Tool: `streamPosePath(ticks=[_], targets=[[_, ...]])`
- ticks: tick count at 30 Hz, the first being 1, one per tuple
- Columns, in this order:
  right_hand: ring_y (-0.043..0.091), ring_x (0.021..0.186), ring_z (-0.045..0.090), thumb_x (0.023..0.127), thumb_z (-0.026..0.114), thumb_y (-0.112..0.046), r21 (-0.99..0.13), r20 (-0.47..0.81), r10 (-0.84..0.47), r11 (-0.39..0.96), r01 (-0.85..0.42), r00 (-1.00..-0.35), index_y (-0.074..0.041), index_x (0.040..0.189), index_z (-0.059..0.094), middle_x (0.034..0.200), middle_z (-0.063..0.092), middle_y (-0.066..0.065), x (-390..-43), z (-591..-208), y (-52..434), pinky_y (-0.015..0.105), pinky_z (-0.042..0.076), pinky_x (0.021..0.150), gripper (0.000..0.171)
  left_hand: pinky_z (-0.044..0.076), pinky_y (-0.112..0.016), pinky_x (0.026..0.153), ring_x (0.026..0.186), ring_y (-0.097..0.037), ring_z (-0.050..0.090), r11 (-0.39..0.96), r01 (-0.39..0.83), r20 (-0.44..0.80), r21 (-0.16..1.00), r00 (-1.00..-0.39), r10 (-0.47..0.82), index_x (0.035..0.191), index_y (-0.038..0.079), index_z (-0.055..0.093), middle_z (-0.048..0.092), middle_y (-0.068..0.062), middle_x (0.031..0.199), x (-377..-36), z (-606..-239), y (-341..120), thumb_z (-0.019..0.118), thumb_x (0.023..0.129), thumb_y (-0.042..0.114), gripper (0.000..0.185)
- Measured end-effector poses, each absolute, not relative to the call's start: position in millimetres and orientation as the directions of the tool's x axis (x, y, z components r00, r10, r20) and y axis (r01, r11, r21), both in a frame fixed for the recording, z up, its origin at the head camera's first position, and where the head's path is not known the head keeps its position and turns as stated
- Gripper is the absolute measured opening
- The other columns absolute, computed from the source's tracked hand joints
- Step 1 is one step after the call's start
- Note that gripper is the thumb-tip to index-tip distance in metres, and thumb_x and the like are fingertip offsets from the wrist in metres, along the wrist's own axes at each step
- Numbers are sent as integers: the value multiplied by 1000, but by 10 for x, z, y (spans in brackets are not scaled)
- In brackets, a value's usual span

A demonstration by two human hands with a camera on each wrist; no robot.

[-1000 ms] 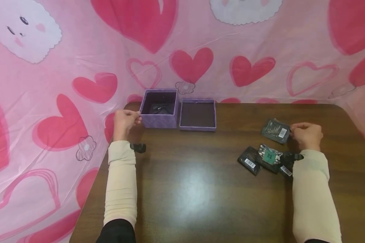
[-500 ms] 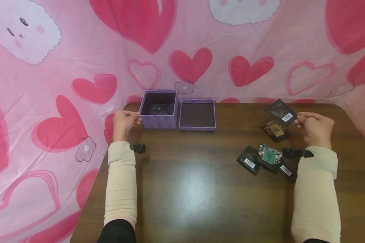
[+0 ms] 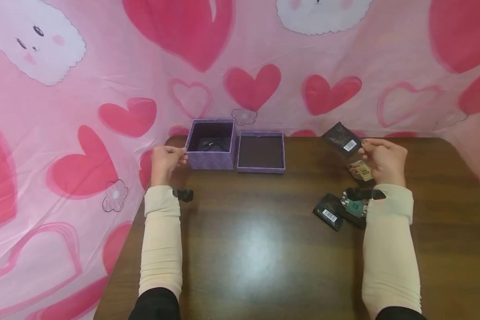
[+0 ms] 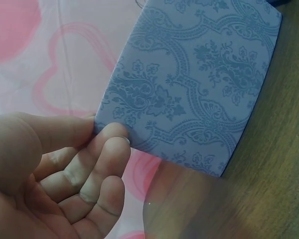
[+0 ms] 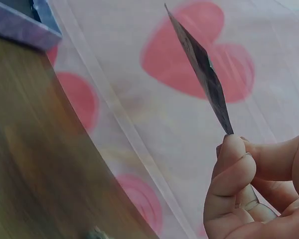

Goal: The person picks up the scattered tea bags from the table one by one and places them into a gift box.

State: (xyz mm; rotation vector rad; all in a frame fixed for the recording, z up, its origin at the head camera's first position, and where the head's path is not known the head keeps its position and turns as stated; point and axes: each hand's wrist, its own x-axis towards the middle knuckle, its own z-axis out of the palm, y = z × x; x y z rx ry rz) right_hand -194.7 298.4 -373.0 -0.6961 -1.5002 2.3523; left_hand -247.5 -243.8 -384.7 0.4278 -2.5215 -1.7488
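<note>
My left hand (image 3: 167, 163) pinches the near left corner of a purple box (image 3: 212, 161) between thumb and fingers. The left wrist view shows the box wall's (image 4: 189, 84) embossed floral pattern. Inside the box lies something dark, partly in shadow. On the right, my right hand (image 3: 386, 161) pinches the corner of a black sachet (image 3: 341, 139) with a white barcode label and holds it up above the table. In the right wrist view this sachet (image 5: 204, 69) appears nearly edge-on. Below that hand, a sachet with a yellow label (image 3: 361, 172) lies on the table, partly covered.
The purple box lid (image 3: 261, 170) lies upturned to the right of the box. Nearer to me on the wooden table (image 3: 256, 266) are a black barcoded sachet (image 3: 328, 212) and a sachet with a green label (image 3: 355, 207), partly behind my right wrist. A pink heart-patterned cloth (image 3: 288, 53) hangs behind.
My right hand has lifted the barcoded sachet off the yellow-labelled one and carried it left, toward the box. My left hand has stayed at the box corner.
</note>
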Motion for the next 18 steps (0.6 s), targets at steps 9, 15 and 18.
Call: streamPosePath(ticks=[9, 15, 18], targets=[[10, 54, 63, 88, 73, 5, -942, -217, 451, -331, 64, -865, -7, 78, 79, 74, 70, 3, -2156, -3767, 2465, 18, 50, 47, 17, 60, -26, 65, 66, -19, 71, 313, -188, -110, 931, -962, -252, 108, -12, 72, 72, -10, 75, -2476, -3877, -2437, 72, 94, 11, 26], [9, 55, 64, 90, 70, 7, -952, -198, 413, -298, 74, -889, -8, 79, 78, 74, 70, 4, -2268, -3715, 2087, 17, 50, 47, 20, 59, -24, 62, 67, -20, 72, 281, -188, -119, 941, -962, -247, 108, -12, 72, 72, -10, 75, -2486, -3896, -2452, 72, 94, 10, 26], [10, 55, 64, 90, 70, 7, -952, -181, 381, -298, 65, -907, -2, 87, 78, 74, 70, 5, -2335, -3688, 1878, 17, 49, 47, 13, 59, -24, 62, 64, -17, 71, 277, -181, -112, 944, -962, -248, 108, -12, 72, 72, -10, 73, -2498, -3896, -2450, 72, 94, 10, 26]])
